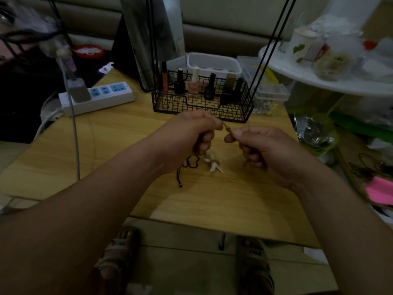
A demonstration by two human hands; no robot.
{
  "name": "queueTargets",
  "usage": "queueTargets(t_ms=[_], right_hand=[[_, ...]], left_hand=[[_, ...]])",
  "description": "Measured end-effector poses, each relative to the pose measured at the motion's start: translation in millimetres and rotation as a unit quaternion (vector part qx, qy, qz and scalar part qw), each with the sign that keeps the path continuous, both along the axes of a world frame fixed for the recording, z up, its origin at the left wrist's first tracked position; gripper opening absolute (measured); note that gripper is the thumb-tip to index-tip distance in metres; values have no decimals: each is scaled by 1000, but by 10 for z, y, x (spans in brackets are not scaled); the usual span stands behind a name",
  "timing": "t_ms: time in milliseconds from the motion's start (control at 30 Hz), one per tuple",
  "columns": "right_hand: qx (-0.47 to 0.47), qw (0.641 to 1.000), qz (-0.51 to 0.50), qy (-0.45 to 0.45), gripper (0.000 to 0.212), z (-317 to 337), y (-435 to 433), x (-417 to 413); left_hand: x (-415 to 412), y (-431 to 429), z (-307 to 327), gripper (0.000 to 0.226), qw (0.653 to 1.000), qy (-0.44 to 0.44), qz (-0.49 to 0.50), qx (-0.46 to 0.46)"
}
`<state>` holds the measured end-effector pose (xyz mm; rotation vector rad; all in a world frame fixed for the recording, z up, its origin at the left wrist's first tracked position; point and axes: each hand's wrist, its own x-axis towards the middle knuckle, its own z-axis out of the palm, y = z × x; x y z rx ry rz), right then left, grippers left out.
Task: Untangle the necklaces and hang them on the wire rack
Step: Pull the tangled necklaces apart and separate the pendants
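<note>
Left hand (187,135): on my head view it is curled, thumb and forefinger pinching one end of a small brass-coloured clasp (227,129).
Right hand (261,145): also curled, pinching the clasp's other end; I see both hands raised over the table (106,156).
Necklaces: a black cord (187,167) and white shell-like pendant (212,163) lie on the table under the hands; the cord runs up towards the left fist.
Wire rack (202,103): black, standing just beyond the hands, nail polish bottles (193,84) in its basket.
Power strip (97,96): left of the rack.
</note>
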<state>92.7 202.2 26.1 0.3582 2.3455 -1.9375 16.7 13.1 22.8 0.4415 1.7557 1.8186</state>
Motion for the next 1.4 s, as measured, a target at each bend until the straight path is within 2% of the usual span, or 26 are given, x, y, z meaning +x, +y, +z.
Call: queueTargets(t_ms=[267,533,700,1000,1233,1333,1400], right_hand=[[18,998,5,54,10,19,22,45],[175,980,0,91,3,9,-47,97],[211,971,-2,110,3,20,-73,103],[262,954,6,144,8,-11,-68,123],[260,958,30,116,13,-15,-63,123],[286,948,5,139,7,-30,-83,118],[293,943,-5,160,12,-21,-97,124]], left_hand=[[27,-32,-30,9,992,88,-51,-77],[59,-38,-42,12,983,133,-68,-107],[71,-26,-55,12,979,151,-53,-124],[68,-38,-54,21,980,151,-51,-115],[73,-22,-56,19,982,136,-52,-120],[71,-12,-64,17,982,137,-49,-118],[63,-7,-66,17,984,133,-43,-111]])
